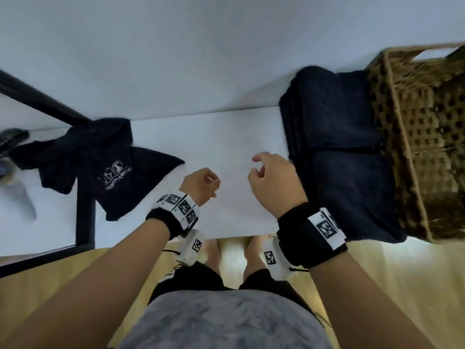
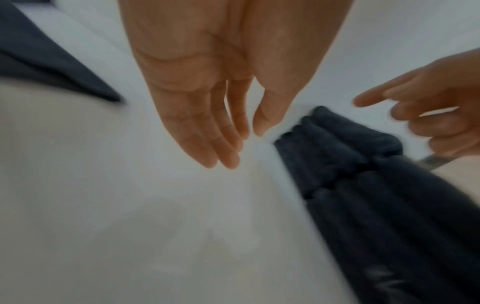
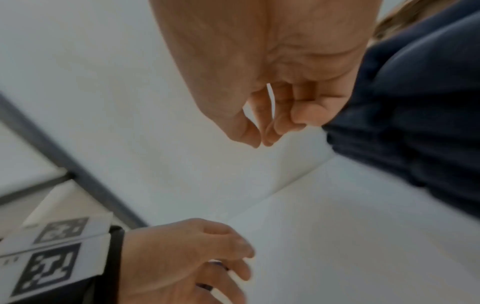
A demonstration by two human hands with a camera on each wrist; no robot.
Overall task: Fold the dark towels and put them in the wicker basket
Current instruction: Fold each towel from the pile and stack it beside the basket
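A crumpled dark towel (image 1: pixel 100 167) with a white logo lies unfolded at the left of the white table (image 1: pixel 226 147). Two piles of folded dark towels (image 1: pixel 334 152) lie at the right, against the wicker basket (image 1: pixel 422 137). Whether they reach inside it I cannot tell. My left hand (image 1: pixel 214 187) hovers over the table's front middle, fingers relaxed, holding nothing. My right hand (image 1: pixel 256 167) hangs just left of the folded piles, fingers loosely curled and empty. The left wrist view shows my left hand (image 2: pixel 233 139) near the folded towels' edge (image 2: pixel 363 174). The right wrist view shows my right hand (image 3: pixel 262 142) beside them (image 3: pixel 415 123).
A black metal frame (image 1: pixel 85 197) crosses the left side under the crumpled towel. A blurred dark object (image 1: pixel 12 144) sits at the far left. A white wall rises behind the table. Wooden floor (image 1: pixel 392 273) lies below the table's front edge.
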